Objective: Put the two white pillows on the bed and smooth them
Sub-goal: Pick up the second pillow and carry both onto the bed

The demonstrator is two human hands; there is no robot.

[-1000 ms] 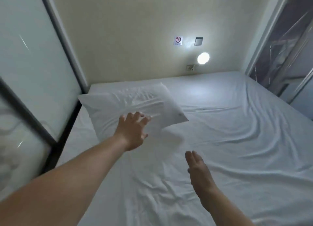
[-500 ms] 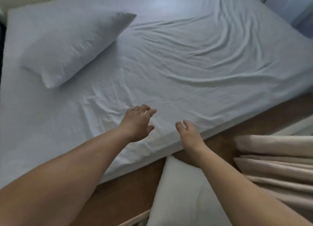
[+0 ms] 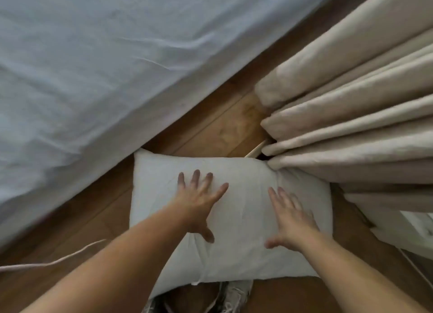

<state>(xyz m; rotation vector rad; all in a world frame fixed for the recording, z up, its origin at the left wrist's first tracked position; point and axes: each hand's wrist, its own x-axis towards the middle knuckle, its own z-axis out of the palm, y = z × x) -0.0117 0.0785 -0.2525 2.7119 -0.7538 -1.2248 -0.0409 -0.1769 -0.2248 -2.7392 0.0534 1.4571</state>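
Landmark: white pillow (image 3: 236, 209), lying flat on the wooden floor (image 3: 222, 127), off the bed (image 3: 93, 55).
Pillow position: just beside the bed's near edge, far-left corner close under the mattress side; far-right corner touching the folds of the beige curtain (image 3: 351, 116).
Pillow long axis: ran left to right across the view, roughly square to both forearms.
Left grip: left hand (image 3: 199, 202), open, fingers spread, over the pillow's left-centre; appeared to rest on the cover, contact not certain.
Right grip: right hand (image 3: 290, 219), open, fingers together and pointing away, over the pillow's right-centre; thumb low toward the near edge.
Holding state: nothing clasped by either grip; cover not yet pinched.
Nearer hand: neither; both sat above the pillow, one to each side of its middle.
Direction to goal: bed lay up and to the left of the pillow, on the left hand's side.
Step judged: second pillow about to be grasped; lift not yet begun.
Coming move, judged: each hand likely needed to slide outward toward a short end, then carry the pillow leftward onto the sheet.
Other items: pale cord (image 3: 54, 262) on the floor left of the pillow; shoes (image 3: 236, 294) at its near edge.
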